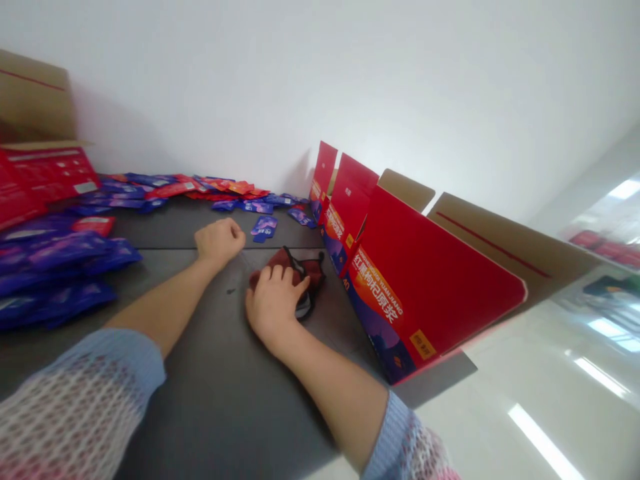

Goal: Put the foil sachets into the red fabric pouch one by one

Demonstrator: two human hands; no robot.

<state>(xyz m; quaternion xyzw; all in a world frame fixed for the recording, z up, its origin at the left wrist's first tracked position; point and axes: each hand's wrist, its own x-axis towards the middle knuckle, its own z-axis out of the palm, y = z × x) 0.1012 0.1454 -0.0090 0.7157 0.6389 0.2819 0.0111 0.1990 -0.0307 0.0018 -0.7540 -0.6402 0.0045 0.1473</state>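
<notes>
My left hand (219, 240) is curled into a fist just above the dark grey table (200, 400). Whatever it may hold is hidden; a faint thin line shows beside it. My right hand (275, 300) presses down on a dark brown cloth-like item with black trim (314, 269), its fingers curled over the top. Its exact kind is partly hidden by the hand. Just beyond the hands lies a small purple-blue packet (264, 229).
Purple and red packets (145, 190) line the wall. More purple packets (70, 260) are piled at left, before an open red carton (50, 177). Open red cartons (420, 280) stand along the right edge of the table, with shiny floor (565, 373) beyond.
</notes>
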